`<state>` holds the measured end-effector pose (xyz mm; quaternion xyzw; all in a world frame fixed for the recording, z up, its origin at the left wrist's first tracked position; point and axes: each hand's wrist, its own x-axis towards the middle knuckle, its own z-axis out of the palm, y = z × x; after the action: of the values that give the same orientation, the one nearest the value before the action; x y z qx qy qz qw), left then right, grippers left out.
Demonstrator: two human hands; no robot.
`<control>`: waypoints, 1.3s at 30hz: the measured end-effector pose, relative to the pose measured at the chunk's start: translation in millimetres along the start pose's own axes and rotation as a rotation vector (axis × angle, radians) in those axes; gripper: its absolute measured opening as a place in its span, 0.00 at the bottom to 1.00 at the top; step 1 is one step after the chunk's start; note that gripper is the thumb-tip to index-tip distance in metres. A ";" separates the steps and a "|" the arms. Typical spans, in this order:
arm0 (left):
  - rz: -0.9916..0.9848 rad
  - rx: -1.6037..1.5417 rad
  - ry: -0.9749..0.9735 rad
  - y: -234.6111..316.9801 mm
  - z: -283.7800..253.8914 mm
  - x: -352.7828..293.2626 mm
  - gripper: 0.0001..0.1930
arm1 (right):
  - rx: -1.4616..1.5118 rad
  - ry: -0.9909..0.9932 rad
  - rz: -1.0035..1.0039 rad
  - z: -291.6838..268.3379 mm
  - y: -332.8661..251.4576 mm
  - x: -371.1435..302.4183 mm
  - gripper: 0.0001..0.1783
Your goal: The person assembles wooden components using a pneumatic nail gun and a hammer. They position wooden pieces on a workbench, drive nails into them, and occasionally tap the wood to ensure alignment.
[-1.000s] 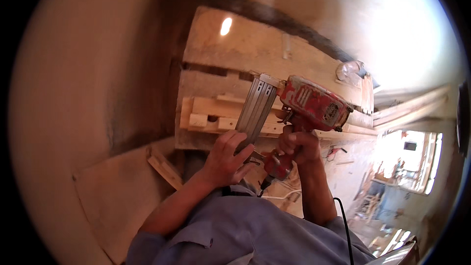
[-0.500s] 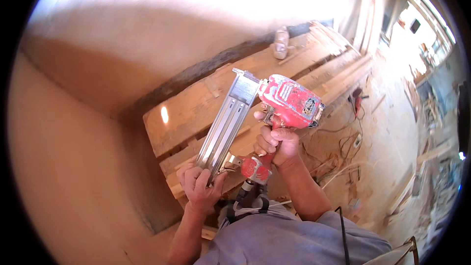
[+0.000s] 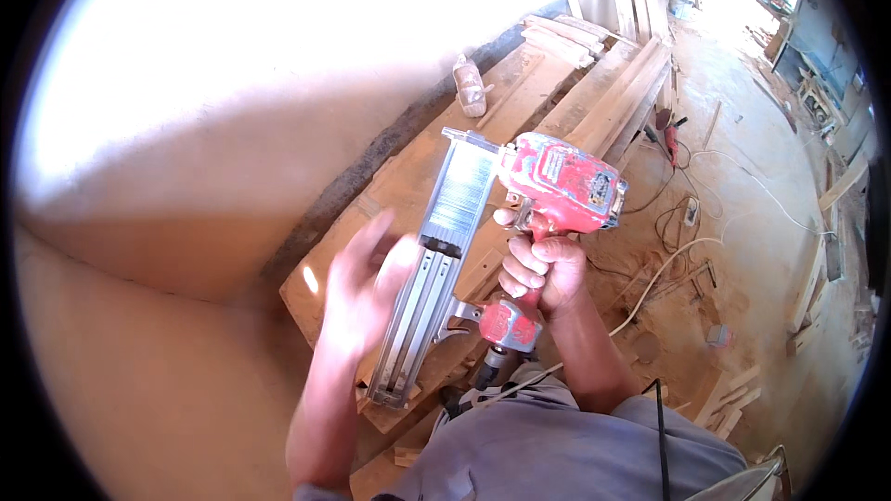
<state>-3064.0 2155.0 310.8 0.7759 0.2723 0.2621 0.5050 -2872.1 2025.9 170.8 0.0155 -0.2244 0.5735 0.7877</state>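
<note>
A worn red nail gun (image 3: pixel 561 178) is held up in front of me, with my right hand (image 3: pixel 549 271) closed around its handle. Its long silver magazine (image 3: pixel 418 315) slants down to the left. A dark slider (image 3: pixel 440 246) sits partway up the magazine, below a strip that looks like loaded nails (image 3: pixel 457 193). My left hand (image 3: pixel 357 292), a little blurred, is just left of the magazine with its fingers apart and nothing visible in them. Beneath the handle, a hose fitting (image 3: pixel 490 366) joins the gun.
Behind the gun lies a platform of wooden planks (image 3: pixel 408 181) along the wall, with a dusty bottle (image 3: pixel 471 88) and stacked wood strips (image 3: pixel 566 37) on it. Cables (image 3: pixel 682 195), a red power tool (image 3: pixel 670 141) and wood offcuts (image 3: pixel 733 408) lie on the dusty floor at right.
My left hand has left the magazine's lower end and risen beside it. The dark slider now shows partway up the magazine. My right hand keeps its grip on the nail gun.
</note>
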 end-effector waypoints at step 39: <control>-0.369 -0.608 -0.125 -44.6 21.3 30.8 0.09 | 0.198 0.275 0.258 91.6 -39.3 46.7 0.19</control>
<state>-3034.5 2177.7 266.0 0.5425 0.2859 0.1878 0.7673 -2855.8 2028.6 279.7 -0.0144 -0.0576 0.6857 0.7255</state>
